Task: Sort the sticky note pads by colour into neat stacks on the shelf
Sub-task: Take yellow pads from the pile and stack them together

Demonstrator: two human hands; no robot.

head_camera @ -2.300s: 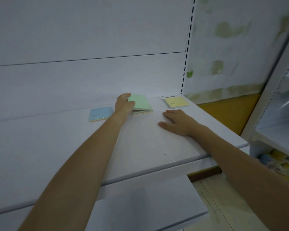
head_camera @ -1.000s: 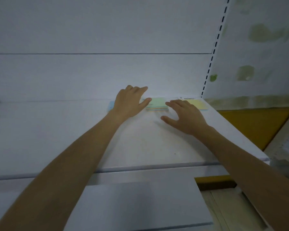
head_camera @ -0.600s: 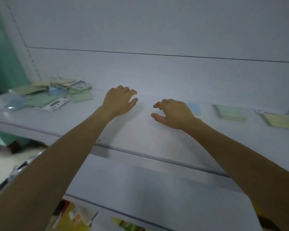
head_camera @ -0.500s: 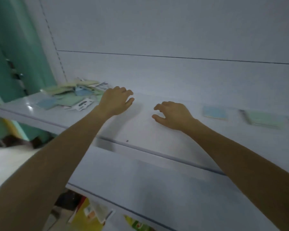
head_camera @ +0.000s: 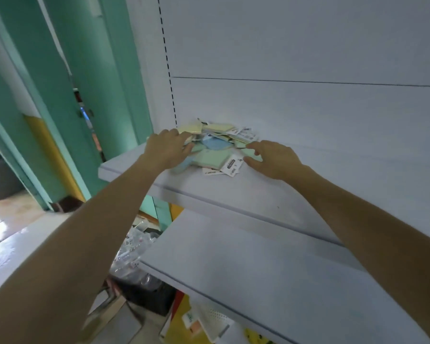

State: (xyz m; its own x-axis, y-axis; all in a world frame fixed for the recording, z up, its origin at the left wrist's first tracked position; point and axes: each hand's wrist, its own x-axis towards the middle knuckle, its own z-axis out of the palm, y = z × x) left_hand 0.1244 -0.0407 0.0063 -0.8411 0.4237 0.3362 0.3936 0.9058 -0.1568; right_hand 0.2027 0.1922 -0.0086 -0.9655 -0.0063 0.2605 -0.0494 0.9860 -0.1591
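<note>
Left hand, right hand now at jumbled square pads

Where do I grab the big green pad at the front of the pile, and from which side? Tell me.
Probably pinch the green pad by its near edge, coming from the shelf front with the right hand. It lies flat, that edge is mostly bare, and the blue pad crowds its far side.

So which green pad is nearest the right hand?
The green pad at the pile's right edge, by the right hand; the larger green pad sits mid-pile.
</note>
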